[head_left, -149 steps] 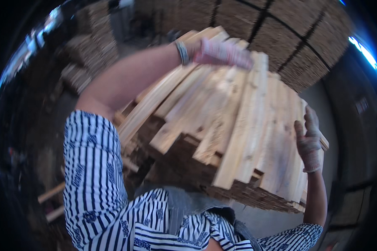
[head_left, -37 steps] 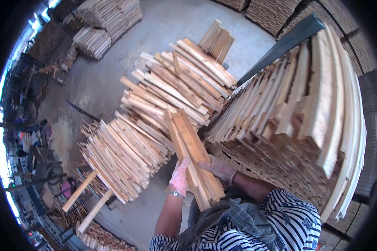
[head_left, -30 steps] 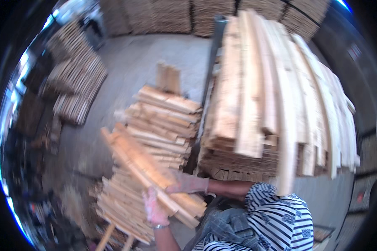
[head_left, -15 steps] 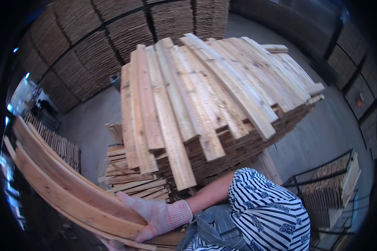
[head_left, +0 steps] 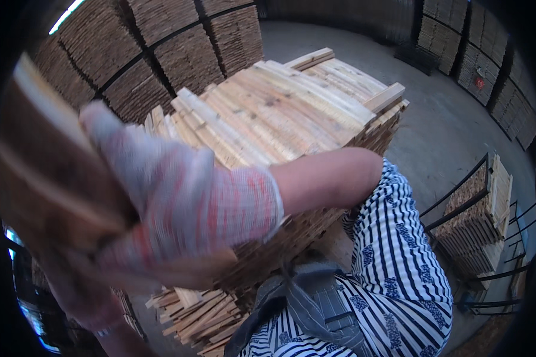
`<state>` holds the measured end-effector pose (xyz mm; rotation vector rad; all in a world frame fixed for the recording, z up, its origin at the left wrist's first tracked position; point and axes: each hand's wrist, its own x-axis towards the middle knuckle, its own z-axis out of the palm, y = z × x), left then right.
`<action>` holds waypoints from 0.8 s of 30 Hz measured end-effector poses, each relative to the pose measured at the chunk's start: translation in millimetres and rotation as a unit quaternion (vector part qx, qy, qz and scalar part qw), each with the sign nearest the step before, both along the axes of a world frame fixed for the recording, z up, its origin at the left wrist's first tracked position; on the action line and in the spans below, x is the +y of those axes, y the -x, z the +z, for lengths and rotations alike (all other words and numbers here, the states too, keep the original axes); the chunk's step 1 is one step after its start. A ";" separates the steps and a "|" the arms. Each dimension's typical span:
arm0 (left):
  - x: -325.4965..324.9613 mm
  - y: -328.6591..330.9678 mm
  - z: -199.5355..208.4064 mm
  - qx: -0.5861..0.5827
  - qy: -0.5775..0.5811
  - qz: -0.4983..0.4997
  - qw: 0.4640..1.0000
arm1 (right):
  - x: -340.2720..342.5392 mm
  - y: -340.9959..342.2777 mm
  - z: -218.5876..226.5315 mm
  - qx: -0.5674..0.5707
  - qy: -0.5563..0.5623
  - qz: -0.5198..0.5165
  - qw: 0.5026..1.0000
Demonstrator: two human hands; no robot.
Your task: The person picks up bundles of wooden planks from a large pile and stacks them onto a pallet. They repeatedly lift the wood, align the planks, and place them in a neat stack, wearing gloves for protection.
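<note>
Several wooden boards (head_left: 50, 160) loom close at the left, blurred by motion and raised on a slant. My right hand (head_left: 167, 184), in a pale knitted glove with reddish streaks, is closed over their edge with the thumb beneath. Lower down, my left hand (head_left: 89, 303), gloved too, grips the same boards from the underside; its fingers are mostly hidden. Past my right forearm lies a large stack of planks (head_left: 286, 113), its top layer of pale boards laid side by side. Two thicker boards lie crosswise near its right and far edges.
Tall stacks of lumber (head_left: 178, 53) stand along the far left, and more stacks (head_left: 488, 65) at the far right. A smaller stack in a dark metal frame (head_left: 467, 202) is at my right. Loose wood strips (head_left: 205, 318) lie low in front. Grey floor (head_left: 452, 113) surrounds the stack.
Both hands have lifted the boards up and closer to me. The view has turned right, and the boards now cover the left side. The plank stack shows further left.
</note>
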<state>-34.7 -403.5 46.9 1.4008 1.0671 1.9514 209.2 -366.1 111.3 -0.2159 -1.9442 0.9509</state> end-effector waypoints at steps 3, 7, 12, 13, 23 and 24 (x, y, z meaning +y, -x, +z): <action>50.5 -42.4 41.2 0.020 -0.051 -0.050 0.997 | 39.7 -39.0 25.1 0.009 -0.076 -0.099 0.992; 125.3 -113.7 84.7 0.043 -0.103 -0.124 0.986 | 101.8 -94.1 39.7 -0.002 -0.137 -0.215 0.967; 160.6 -161.6 83.4 -0.020 -0.095 -0.286 0.953 | 165.2 -114.5 9.9 0.087 -0.158 -0.198 0.963; 166.4 -182.7 82.2 0.011 -0.087 -0.312 0.946 | 178.0 -122.5 0.4 0.103 -0.177 -0.206 0.957; 194.1 -221.7 87.3 0.003 -0.059 -0.340 0.939 | 208.9 -146.7 -20.3 0.198 -0.124 -0.058 0.971; 197.2 -217.2 92.4 -0.024 -0.056 -0.344 0.937 | 200.2 -146.5 -9.4 0.212 -0.055 -0.028 0.975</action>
